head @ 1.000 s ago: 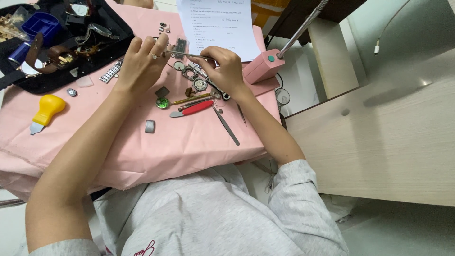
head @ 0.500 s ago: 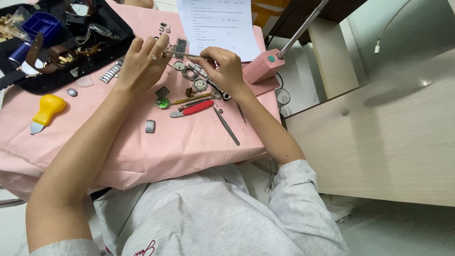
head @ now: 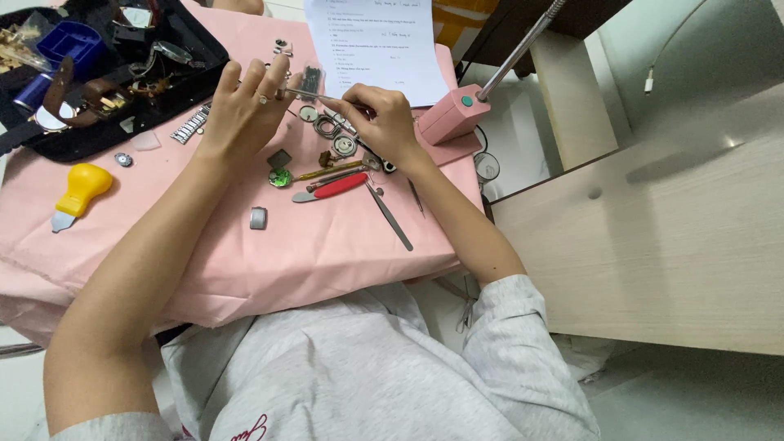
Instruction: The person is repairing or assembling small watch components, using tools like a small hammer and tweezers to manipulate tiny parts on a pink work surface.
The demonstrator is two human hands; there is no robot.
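Here, two bare hands meet over the far edge of a table draped in pink cloth. The right hand pinches a thin metal tool, its fingers closed on one end; the tool's long axis runs nearly level, tip pointing toward the left hand, whose fingers are closed around a small part (too tiny to identify). Below them lie one red-handled tool, one pair of tweezers angled toward the near right corner, and one green disc. One yellow-handled tool rests near the left edge, one black tray of parts sits at the far left corner, and a pink lamp base stands at the right edge.
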